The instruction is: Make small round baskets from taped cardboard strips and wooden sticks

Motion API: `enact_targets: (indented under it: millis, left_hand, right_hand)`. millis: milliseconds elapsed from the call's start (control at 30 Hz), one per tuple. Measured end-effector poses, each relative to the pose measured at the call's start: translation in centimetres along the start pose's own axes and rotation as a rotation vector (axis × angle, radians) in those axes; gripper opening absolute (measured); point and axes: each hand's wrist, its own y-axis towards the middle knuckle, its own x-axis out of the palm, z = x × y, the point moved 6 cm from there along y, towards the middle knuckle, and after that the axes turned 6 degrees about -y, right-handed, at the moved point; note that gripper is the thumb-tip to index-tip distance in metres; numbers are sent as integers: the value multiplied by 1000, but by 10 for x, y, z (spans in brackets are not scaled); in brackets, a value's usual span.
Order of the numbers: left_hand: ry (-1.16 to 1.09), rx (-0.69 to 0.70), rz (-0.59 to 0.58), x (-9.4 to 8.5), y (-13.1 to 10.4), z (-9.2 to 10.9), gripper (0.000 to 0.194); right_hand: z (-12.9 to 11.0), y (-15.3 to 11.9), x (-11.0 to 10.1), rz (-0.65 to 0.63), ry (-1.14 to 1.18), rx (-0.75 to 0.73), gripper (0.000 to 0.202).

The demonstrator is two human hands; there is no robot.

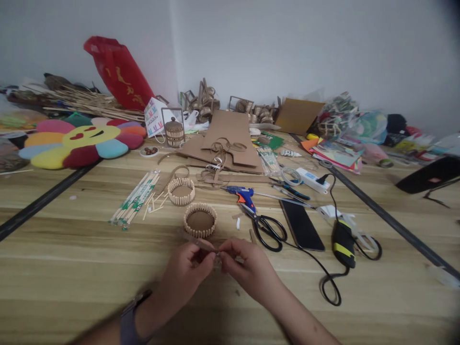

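My left hand and my right hand meet low in the middle, fingertips pinched together. A thin brown cardboard strip runs between them, its left end sticking out past my left fingers. Just beyond my hands sits a round cardboard cup ringed with short wooden sticks. A second such ring stands behind it, slightly left. Black-handled scissors lie to the right of my right hand, near a blue glue gun. What my right fingertips pinch is partly hidden.
Packaged sticks and loose short sticks lie left. A black phone, a cabled black-and-yellow device and a white power strip lie right. Cardboard sheets, a small lidded basket and a flower cushion stand farther back.
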Motion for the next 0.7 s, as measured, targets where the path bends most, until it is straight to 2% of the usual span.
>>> enact_targets:
  millis: [100,200,367,467,700]
  left_hand:
    - [-11,-29,-16,1,-1,-1,24]
    - [-17,-43,-24,2,1,-3,24]
    - [-27,-63,31,-1,5,-8,25]
    - [-38,-81,31,-1,5,-10,26]
    - [-111,-84,-45,6,0,-12,26]
  right_hand:
    - [2,-1,1,-12,26,10,14]
    - [-1,-1,-1,12,24,-51,13]
    - [-22,-16,-18,413,-201,-387,12]
    - [-31,-25,-14,504,-309,-506,16]
    - [-27,-24,-4,519,-319,-457,16]
